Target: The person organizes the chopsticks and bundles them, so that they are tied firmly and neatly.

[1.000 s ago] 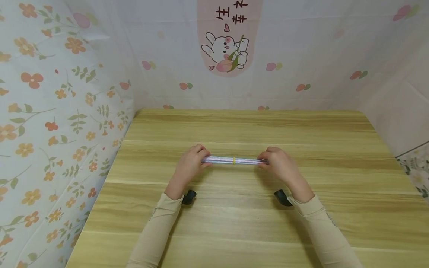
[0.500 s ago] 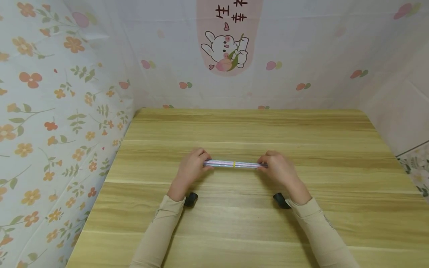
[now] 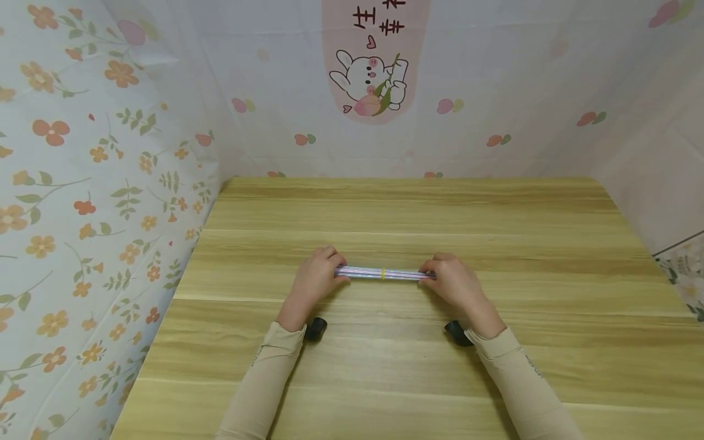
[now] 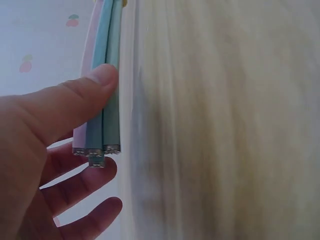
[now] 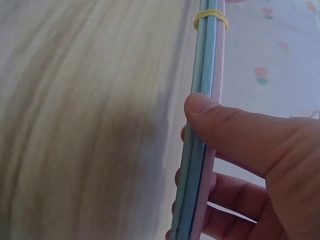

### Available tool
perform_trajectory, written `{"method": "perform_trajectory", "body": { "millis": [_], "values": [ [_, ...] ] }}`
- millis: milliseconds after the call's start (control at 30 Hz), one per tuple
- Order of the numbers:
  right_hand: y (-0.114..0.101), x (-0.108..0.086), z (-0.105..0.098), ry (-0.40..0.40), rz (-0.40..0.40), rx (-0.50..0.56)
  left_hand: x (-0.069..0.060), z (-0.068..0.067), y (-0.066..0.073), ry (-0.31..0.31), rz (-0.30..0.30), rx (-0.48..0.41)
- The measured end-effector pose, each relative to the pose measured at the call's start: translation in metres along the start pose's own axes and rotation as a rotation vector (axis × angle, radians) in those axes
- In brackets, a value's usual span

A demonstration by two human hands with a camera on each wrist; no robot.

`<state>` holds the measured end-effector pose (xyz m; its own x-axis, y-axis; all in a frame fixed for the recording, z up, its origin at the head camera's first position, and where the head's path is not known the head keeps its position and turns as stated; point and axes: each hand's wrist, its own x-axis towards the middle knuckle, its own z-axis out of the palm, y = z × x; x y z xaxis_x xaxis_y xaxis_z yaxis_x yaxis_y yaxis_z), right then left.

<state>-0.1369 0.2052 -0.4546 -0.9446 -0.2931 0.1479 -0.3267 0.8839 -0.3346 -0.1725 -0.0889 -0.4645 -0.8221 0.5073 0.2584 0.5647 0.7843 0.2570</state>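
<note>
A bundle of slim pastel sticks [image 3: 363, 272], pink, blue and green, is stretched level between both hands, with a yellow rubber band [image 3: 383, 273] round its middle. My left hand [image 3: 315, 275] pinches the left end; in the left wrist view its thumb [image 4: 102, 77] presses across the sticks, and their square, greyish end faces show beyond it. At the other end my right hand [image 3: 452, 280] holds the bundle between thumb and fingers, the thumb [image 5: 202, 105] lying below the rubber band in the right wrist view. The bundle's height over the table cannot be told exactly.
A wood-grain table [image 3: 385, 379] lies under both arms. White printed cloth [image 3: 264, 79] hangs behind it and flowered cloth [image 3: 99, 214] at the left. A dark wrist-worn device shows under each wrist, the left one [image 3: 316, 330] and the right one [image 3: 458, 333].
Both hands have moved slightly toward the person with the bundle between them. The right hand has also shifted a little to the left. The grip looks the same.
</note>
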Motion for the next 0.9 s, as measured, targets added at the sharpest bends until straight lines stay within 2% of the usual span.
{"method": "perform_trajectory", "body": {
  "millis": [167,467,900],
  "values": [
    [0.0,-0.001,0.003,-0.008,0.012,0.005,-0.001,0.001,0.001,-0.036,-0.022,0.007],
    [0.001,-0.003,0.007,-0.026,0.027,0.021,-0.001,0.004,0.001,-0.06,-0.051,0.02],
    [0.002,-0.005,0.011,-0.024,0.03,0.017,-0.001,0.005,0.002,-0.092,-0.05,0.013]
  ]
}}
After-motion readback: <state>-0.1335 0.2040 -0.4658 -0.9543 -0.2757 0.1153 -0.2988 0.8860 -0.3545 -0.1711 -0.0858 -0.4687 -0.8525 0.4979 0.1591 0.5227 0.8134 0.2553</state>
